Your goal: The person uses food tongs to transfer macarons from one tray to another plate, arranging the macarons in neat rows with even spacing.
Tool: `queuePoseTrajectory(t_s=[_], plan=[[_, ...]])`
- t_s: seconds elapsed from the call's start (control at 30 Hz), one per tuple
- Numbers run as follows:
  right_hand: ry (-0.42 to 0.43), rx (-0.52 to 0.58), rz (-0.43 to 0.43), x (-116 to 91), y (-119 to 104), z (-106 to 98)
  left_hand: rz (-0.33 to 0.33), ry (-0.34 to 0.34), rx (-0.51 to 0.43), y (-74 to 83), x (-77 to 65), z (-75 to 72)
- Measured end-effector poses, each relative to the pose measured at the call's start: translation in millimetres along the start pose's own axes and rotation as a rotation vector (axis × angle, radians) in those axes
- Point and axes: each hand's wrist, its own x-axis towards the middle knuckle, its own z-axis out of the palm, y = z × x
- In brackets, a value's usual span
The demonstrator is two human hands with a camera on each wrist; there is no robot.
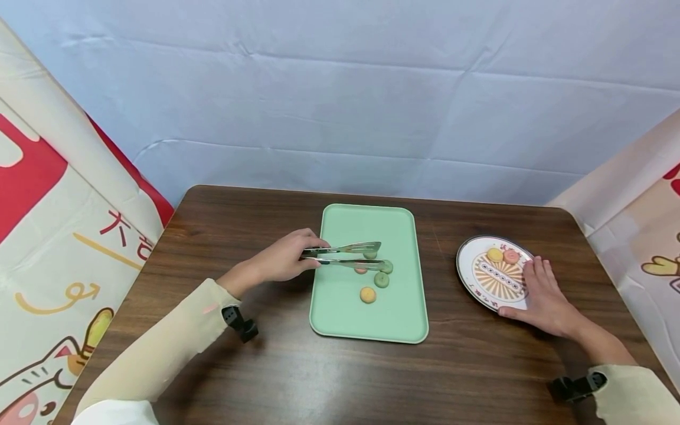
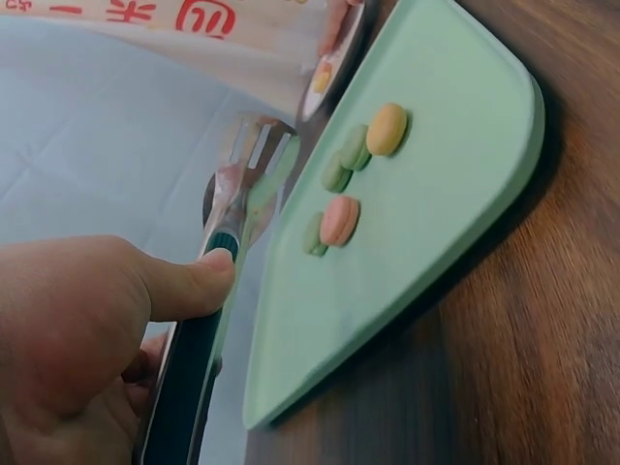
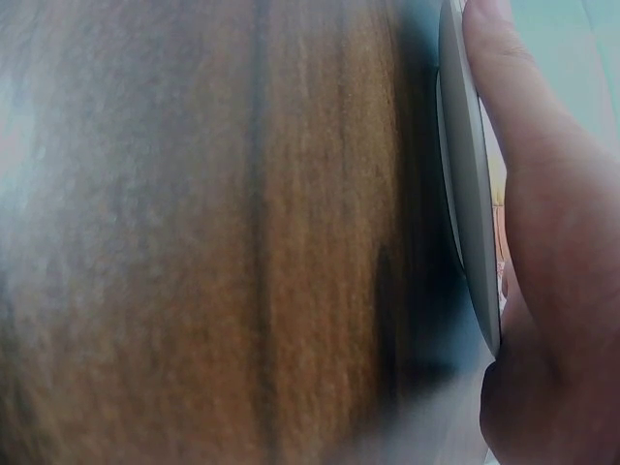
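My left hand [image 1: 287, 257] grips a pair of metal tongs [image 1: 345, 261] with dark handles. The tongs reach over a light green tray [image 1: 366, 324], their two arms spread apart with no macaron between them. Below and around the tips lie a pink macaron [image 2: 339, 221], a yellow macaron [image 2: 387, 129] and three green macarons [image 2: 355, 147]. On the right, my right hand [image 1: 547, 301] rests on the rim of a round patterned plate [image 1: 473, 265], its fingers straight and the thumb spread along the near edge. A yellow macaron [image 1: 494, 254] and a pink macaron [image 1: 511, 256] sit side by side on it.
Both the tray and the plate are on a dark brown wooden table [image 1: 276, 366]. A pale cloth [image 1: 340, 106] hangs behind the table's back edge. Printed sheets [image 1: 64, 277] with cartoon figures hang at the left and right sides.
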Motion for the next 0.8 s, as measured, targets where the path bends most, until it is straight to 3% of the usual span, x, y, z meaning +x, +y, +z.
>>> queuePoseTrajectory(t_s=[0.43, 0.8], plan=[[0.01, 0.001, -0.014, 0.4, -0.2, 0.1, -0.028, -0.007, 0.02, -12.3, -8.6, -0.3], [0.005, -0.002, -0.002, -0.1, -0.3, 1.3, -0.058, -0.046, 0.053, -12.3, -8.9, -0.3]])
